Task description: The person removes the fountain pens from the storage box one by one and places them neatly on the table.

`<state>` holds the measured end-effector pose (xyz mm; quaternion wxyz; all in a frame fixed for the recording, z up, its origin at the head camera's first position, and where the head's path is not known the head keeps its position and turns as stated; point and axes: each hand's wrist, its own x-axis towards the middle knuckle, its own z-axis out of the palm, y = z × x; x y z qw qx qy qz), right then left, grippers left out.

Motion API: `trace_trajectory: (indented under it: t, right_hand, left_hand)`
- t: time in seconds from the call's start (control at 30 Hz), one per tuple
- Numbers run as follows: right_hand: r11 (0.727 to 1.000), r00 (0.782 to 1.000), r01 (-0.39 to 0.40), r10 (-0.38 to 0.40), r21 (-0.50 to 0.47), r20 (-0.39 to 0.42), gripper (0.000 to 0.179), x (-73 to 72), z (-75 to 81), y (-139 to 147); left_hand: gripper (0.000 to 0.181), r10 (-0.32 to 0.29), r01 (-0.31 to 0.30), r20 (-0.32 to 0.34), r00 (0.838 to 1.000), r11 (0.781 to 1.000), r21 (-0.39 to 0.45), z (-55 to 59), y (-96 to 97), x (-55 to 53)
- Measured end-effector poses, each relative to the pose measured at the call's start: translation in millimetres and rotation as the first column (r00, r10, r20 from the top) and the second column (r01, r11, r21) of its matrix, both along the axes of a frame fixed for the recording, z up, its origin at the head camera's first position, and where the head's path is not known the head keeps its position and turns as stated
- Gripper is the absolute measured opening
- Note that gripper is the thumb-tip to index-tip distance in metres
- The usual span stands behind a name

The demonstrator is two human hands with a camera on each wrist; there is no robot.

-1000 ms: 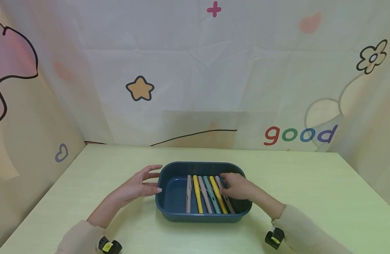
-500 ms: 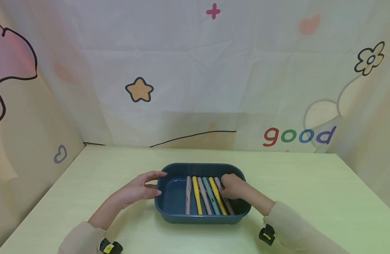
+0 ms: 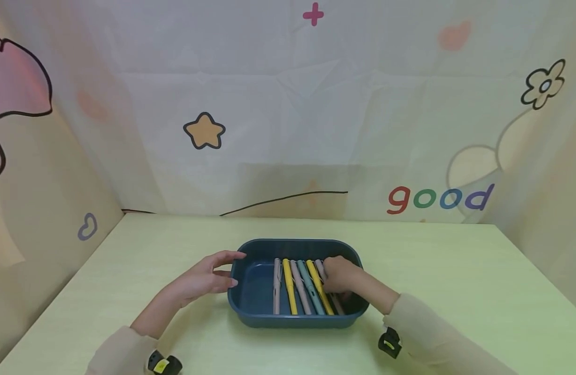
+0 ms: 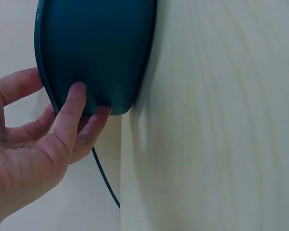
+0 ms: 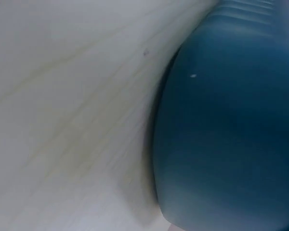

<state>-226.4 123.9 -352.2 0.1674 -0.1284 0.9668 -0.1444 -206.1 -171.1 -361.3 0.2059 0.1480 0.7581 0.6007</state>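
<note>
A dark blue box (image 3: 292,322) with rounded corners stands on the table. Several capped pens in mauve, yellow and blue-green lie inside, side by side; a yellow pen (image 3: 290,286) is among them. At the box's left end my left hand (image 3: 208,276) rests lightly, one fingertip over the rim; the left wrist view shows its fingers (image 4: 70,113) against the outer wall. My right hand (image 3: 341,274) reaches into the right part with bent fingers, over the rightmost mauve pen (image 3: 320,266). Its fingertips are hidden, so a grip cannot be made out. The right wrist view shows only the box's outside.
A pale wood-grain table (image 3: 166,234) lies under the box. Behind it rises a printed cloth backdrop (image 3: 269,104), which also closes off both sides. Black devices (image 3: 164,363) are strapped at both wrists.
My right hand has shifted slightly left over the rightmost pen, its fingers bending more. A finger of my left hand has come over the box's rim. The pens keep their places.
</note>
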Motion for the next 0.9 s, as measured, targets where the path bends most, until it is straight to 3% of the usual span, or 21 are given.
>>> trace_trajectory:
  t: [0.3,0.5,0.7,0.9]
  right_hand:
    - [0.998,0.998,0.055,-0.055,-0.036,0.006,0.016,2.0,-0.6,0.0]
    - [0.988,0.996,0.078,-0.071,-0.136,0.056,0.008,3.0,7.5,3.9]
    - [0.953,0.994,0.092,-0.071,-0.288,0.08,0.039,1.6,15.7,10.3]
    - [0.925,0.997,0.081,-0.069,-0.371,0.047,0.047,0.8,28.6,17.0]
  left_hand:
    - [0.06,0.025,-0.025,0.018,1.0,1.0,-0.001,-2.1,2.3,-0.5]
    - [0.062,0.03,-0.03,0.033,0.999,1.0,0.002,-4.7,3.0,0.1]
    - [0.063,0.031,-0.032,0.031,0.999,0.999,0.002,-2.5,3.0,1.5]
    - [0.063,0.031,-0.031,0.03,0.999,1.0,-0.006,-3.7,0.4,0.1]
